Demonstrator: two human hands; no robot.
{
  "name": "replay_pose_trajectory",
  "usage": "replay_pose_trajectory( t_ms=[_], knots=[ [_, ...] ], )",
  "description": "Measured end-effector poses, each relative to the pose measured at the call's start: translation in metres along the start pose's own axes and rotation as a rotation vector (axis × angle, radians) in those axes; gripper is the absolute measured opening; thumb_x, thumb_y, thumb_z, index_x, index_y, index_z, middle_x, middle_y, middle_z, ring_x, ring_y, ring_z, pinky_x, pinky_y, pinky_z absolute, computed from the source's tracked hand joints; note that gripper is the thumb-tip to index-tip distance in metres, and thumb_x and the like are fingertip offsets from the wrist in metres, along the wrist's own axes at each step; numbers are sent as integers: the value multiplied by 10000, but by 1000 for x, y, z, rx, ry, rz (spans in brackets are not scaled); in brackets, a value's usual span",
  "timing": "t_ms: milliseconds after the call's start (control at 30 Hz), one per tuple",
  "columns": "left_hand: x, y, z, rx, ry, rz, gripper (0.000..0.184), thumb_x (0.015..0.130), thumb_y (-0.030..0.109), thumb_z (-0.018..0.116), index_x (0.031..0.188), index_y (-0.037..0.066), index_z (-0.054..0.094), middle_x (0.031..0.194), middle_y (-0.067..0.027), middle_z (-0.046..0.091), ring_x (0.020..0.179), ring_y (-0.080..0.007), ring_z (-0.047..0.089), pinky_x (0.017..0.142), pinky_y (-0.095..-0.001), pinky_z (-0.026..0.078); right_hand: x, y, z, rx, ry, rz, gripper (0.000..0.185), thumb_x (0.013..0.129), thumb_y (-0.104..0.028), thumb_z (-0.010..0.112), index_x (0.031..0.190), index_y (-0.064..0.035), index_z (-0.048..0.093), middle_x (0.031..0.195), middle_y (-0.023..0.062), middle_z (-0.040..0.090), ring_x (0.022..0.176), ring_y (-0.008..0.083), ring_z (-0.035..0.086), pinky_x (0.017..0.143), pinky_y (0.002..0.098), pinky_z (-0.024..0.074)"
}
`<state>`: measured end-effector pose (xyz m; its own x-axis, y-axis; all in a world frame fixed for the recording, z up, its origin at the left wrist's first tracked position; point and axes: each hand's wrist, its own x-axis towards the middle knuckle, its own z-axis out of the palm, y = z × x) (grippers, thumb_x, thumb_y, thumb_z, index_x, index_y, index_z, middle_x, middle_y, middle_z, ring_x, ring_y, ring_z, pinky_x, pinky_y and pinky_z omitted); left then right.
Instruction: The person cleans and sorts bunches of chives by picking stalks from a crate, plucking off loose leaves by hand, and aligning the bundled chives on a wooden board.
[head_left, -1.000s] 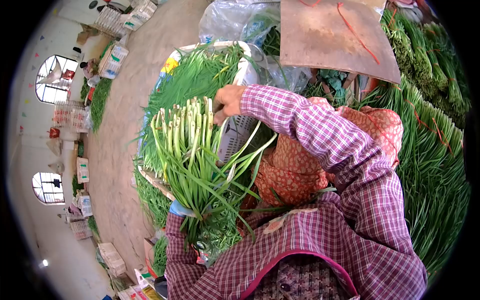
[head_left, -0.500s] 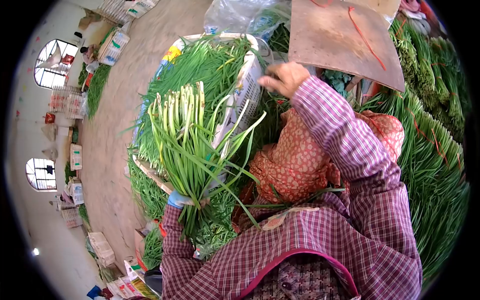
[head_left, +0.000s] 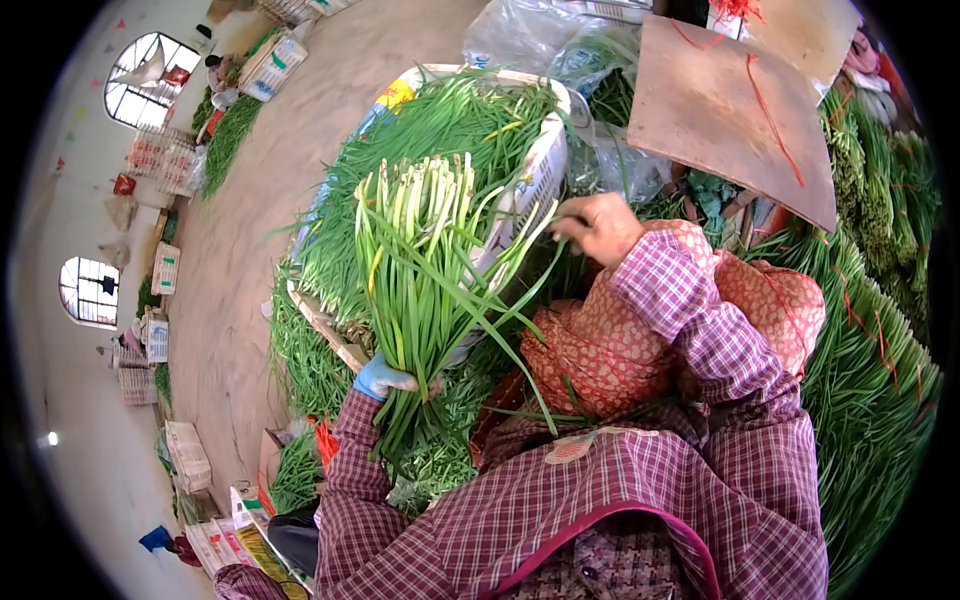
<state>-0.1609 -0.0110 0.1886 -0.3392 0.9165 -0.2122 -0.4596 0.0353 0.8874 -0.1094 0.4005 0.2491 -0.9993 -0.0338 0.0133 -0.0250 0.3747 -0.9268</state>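
The left hand grips the leafy bunch, pale ends fanning beyond it; a slack grip could spill it. Splayed stalks just beside the curled right hand, whose hold I cannot tell, might snap if tugged.

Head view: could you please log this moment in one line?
left hand: grips green bunch; right hand: by stray stalks; basket: contains greens

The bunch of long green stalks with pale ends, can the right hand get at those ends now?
Probably yes: the bare right hand is close beside the bunch, nothing covers its pale ends, and the partly blue-covered left hand grips lower down, leaving them free.
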Motion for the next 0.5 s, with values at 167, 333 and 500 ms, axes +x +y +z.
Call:
replay_pose_trajectory(
  t_ms=[167,333,500],
  knots=[
    [-17,-11,-9,-33,236,-92,653,654,88,819,1222,-53,531,1071,-187,651,917,-285,650,780,-424,540,17,26,-39,-565,332,84,196,885,-253,621,942,-90,715,836,109,710,693,210,682,681,362,577],
    [4,19,37,126,480,-92,659,619,102,835,1193,-48,548,1009,-167,647,880,-262,640,767,-399,522,36,45,-23,-788,319,-106,517,836,-588,556,1109,-158,645,943,65,677,808,195,675,702,355,558],
    [24,36,60,285,548,-70,675,609,119,843,1200,-38,557,1071,-149,654,965,-259,634,839,-380,519,27,-47,22,-531,121,-316,633,706,-654,650,991,-89,666,880,59,638,766,212,662,642,371,539]
  ],
)
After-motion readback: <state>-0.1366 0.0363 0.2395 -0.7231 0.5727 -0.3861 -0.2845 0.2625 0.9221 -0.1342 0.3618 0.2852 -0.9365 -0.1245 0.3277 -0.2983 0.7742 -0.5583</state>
